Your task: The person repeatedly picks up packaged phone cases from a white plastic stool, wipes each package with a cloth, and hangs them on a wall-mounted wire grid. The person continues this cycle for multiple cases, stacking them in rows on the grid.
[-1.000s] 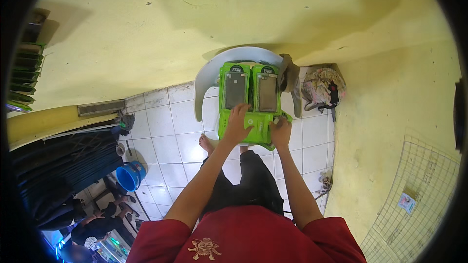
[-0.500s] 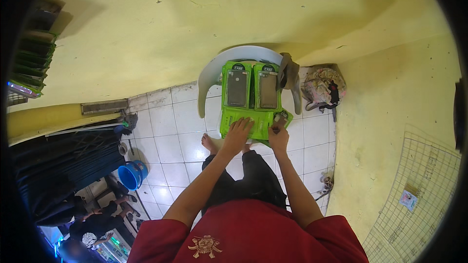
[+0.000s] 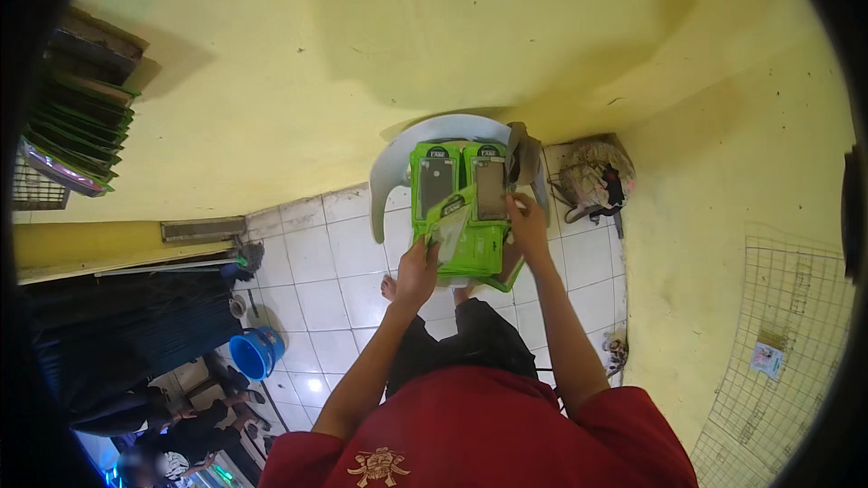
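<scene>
My left hand (image 3: 418,273) is closed on the lower edge of a green phone case package (image 3: 450,221), lifted and tilted above the pile. My right hand (image 3: 527,217) is a little to its right, fingertips pinched beside the right-hand boxed phone case (image 3: 491,185); whatever they may hold is too small to make out. A dark phone case in a green pack (image 3: 437,188) lies to the left of that one. More green packs (image 3: 479,253) are stacked nearer me, the lowest one sticking out askew at the right. All rest on a white plastic chair (image 3: 389,167).
Brown cloth (image 3: 524,155) hangs over the chair's right arm. Beside it on the tiled floor is a bundled bag (image 3: 592,176). A blue bucket (image 3: 257,352) stands at left, with another person (image 3: 194,434) beyond. Wire grid (image 3: 768,343) leans on the right wall; green packs (image 3: 81,131) hang at far left.
My left hand, flat on the green packs before, now holds one package raised. My right hand has moved up from the lower right pack to beside the right-hand case.
</scene>
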`<state>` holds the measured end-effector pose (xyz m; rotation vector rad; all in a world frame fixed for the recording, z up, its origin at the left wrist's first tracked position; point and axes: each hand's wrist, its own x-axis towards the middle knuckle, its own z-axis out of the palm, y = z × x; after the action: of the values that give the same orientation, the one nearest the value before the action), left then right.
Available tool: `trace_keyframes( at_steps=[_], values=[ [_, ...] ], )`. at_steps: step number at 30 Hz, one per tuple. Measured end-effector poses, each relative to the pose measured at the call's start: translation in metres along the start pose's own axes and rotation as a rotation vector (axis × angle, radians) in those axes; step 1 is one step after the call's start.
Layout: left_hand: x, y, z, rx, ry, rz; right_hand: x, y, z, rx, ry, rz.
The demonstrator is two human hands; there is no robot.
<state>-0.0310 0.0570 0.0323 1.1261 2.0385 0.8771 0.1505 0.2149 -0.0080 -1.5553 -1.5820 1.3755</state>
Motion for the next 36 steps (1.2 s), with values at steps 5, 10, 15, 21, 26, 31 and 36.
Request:
trace_keyframes(
  at_steps=[5, 10, 15, 21, 26, 31, 36],
  values=[
    [-0.013, 0.018, -0.031, -0.370, 0.034, -0.149, 0.083, 0.051, 0.004, -0.491, -0.024, -0.155],
    [-0.036, 0.026, -0.058, -0.431, 0.083, -0.250, 0.118, 0.082, 0.017, -0.548, 0.168, -0.123],
    [-0.050, 0.031, -0.072, -0.465, 0.125, -0.302, 0.114, 0.042, -0.028, -0.325, 0.330, -0.183],
    [-0.057, 0.040, -0.087, -0.598, 0.165, -0.265, 0.053, -0.063, -0.098, 0.283, 0.240, -0.153],
    [-0.065, 0.046, -0.101, -0.619, 0.100, -0.151, -0.062, -0.172, -0.159, 0.479, 0.232, -0.324],
    [-0.067, 0.057, -0.119, -0.710, 0.001, -0.064, -0.188, -0.277, -0.200, 0.610, 0.615, -0.766],
    [-0.081, 0.063, -0.143, -0.756, -0.022, 0.026, -0.231, -0.304, -0.152, 0.772, 0.692, -0.702]
  ],
)
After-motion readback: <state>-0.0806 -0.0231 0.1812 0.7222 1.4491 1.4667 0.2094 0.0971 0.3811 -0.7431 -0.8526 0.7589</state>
